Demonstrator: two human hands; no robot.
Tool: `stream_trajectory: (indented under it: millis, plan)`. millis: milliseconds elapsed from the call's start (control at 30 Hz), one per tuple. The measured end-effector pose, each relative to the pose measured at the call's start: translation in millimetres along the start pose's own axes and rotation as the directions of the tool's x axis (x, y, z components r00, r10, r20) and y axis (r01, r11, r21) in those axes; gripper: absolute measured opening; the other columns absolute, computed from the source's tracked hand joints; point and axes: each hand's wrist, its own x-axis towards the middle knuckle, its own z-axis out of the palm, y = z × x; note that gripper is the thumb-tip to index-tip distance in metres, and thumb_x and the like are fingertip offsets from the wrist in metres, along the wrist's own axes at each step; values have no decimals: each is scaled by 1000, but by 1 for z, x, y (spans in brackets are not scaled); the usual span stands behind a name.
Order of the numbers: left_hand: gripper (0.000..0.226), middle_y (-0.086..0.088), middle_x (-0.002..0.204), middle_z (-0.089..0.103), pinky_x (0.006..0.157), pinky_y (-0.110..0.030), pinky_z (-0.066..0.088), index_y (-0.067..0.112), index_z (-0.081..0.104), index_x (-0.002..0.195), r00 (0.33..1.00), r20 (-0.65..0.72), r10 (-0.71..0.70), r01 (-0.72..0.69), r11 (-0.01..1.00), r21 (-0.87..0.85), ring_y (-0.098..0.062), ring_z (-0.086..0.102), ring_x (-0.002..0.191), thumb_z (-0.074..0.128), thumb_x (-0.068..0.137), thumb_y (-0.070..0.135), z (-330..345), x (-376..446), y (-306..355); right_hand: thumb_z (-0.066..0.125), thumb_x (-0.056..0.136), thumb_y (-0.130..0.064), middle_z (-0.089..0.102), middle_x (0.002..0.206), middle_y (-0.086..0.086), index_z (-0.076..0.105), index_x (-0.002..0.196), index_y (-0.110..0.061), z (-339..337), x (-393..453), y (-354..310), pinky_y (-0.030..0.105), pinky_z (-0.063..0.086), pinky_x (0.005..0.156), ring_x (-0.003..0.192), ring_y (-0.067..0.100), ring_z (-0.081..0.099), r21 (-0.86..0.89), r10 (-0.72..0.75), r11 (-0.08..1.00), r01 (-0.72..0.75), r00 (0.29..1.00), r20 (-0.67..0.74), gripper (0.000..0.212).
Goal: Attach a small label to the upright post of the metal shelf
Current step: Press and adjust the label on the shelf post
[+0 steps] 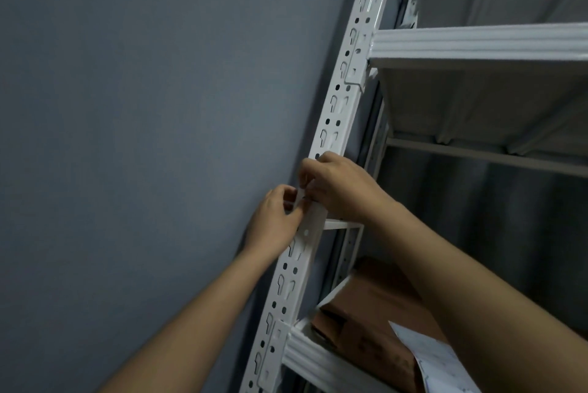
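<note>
Against the grey wall [127, 138], the left hand [276, 220] pinches a small white label [300, 193] at the edge of the white perforated upright post [337, 106]. The right hand [340, 185] pinches the same strip from the other side, fingers curled. Right of the post, a brown cardboard box [375, 303] lies on the lower shelf [318, 357].

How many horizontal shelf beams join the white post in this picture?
2: an upper beam above both hands, and a lower beam beside the cardboard box. Others may lie outside view.
</note>
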Motion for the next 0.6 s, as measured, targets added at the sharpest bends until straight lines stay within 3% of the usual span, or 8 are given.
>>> stream_trajectory:
  millis: [233,367,467,600]
  plan:
    - [7,7,92,63,78,-36,53,31,52,87,999,26,-22,23,999,-31,-12,63,85,58,89,33,-3,0,2,52,95,-19,60,105,1,50,117,-25,-8,6,-4,35,48,79,101,20,53,-163,-192,965,205,977,89,22]
    - [5,9,87,63,74,-32,52,28,53,88,999,53,-11,12,1000,-22,-11,62,82,57,90,27,-6,-1,0,47,97,-17,65,103,0,51,117,-19,-7,9,-4,30,40,69,99,20,54,-251,-306,913,321,947,99,20]
    - [2,5,87,65,73,-31,51,25,55,90,999,51,-5,5,1000,7,-12,63,81,58,90,26,-5,1,0,49,96,-15,65,100,2,50,116,-18,-5,8,-5,36,50,72,96,21,57,-251,-313,908,336,941,125,20]
    - [5,4,90,65,71,-31,51,29,54,88,998,64,-15,15,1000,-8,-11,63,79,58,89,26,-6,0,1,44,97,-19,62,96,6,47,120,-19,-5,6,-3,37,50,68,88,23,58,-216,-249,940,264,964,92,22]
